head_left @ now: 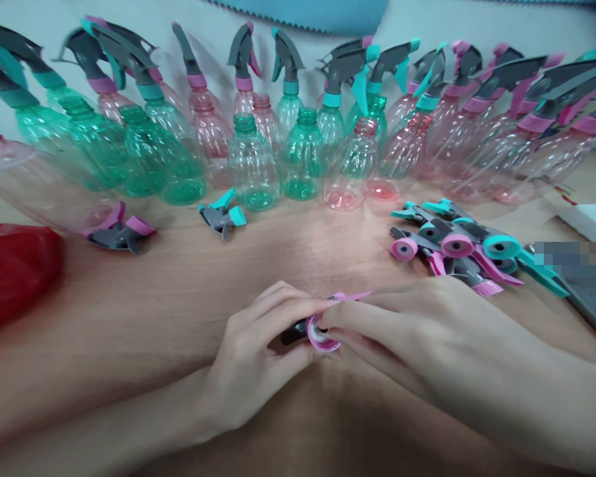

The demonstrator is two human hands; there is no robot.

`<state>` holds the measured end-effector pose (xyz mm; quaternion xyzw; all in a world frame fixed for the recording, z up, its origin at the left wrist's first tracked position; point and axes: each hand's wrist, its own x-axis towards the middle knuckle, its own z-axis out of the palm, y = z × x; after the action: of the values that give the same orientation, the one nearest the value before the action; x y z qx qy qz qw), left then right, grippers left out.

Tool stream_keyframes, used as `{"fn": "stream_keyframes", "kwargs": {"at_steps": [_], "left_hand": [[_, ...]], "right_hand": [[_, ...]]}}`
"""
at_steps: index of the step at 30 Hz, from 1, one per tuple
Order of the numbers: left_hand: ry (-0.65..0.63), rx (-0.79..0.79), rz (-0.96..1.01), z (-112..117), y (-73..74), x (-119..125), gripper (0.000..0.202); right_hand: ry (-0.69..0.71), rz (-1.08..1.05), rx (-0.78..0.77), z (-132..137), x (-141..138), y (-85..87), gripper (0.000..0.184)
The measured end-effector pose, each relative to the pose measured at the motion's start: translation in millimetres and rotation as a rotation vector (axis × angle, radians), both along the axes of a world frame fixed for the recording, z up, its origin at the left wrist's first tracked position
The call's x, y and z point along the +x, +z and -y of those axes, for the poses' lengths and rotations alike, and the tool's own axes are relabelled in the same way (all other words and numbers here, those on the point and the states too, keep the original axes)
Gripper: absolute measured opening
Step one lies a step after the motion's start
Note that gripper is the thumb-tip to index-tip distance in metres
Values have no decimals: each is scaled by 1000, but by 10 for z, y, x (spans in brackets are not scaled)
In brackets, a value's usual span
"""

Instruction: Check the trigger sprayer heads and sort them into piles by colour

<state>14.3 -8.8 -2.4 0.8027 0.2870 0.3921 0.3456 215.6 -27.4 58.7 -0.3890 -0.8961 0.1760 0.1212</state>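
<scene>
- Pink-collared spray head [317, 339]: near, in the middle, over the bench [169, 311].
- Left hand [258, 338]: pinching its dark body.
- Right hand [417, 331]: pinching its collar, fingertips at the opening.
- Farther right: a pile of spray heads [457, 245], pink and teal.
- Left: a shiny red object [14, 271].
- Far: open-necked bottles [255, 165], then bottles fitted with sprayers [289, 59].

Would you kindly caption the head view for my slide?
Left hand holds a pink-collared spray head, right hand at its collar, before green bottles and pink bottles.

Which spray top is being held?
The pink-collared top in the left hand, with the right hand at its collar; other tops lie loose or sit on bottles.
</scene>
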Motion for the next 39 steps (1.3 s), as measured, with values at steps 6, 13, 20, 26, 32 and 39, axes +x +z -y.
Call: {"fn": "stream_keyframes", "kwargs": {"at_steps": [6,13,20,26,32,39], "left_hand": [[8,38,-43,4,26,1,28],[70,145,-47,15,18,8,17],[111,145,-22,1,7,20,26],[114,179,-42,-7,19,32,25],[100,195,-43,-8,13,24,20],[144,88,-111,-58,32,-53,25]], "right_hand": [[13,-21,-48,58,-61,-94,19],[-238,-99,209,60,-194,-198,10],[-288,-47,359,146,-186,-157,25],[-208,55,241,131,-117,-115,24],[-266,-189,225,62,-240,-230,13],[-172,-202,151,-52,-105,-107,15]]}}
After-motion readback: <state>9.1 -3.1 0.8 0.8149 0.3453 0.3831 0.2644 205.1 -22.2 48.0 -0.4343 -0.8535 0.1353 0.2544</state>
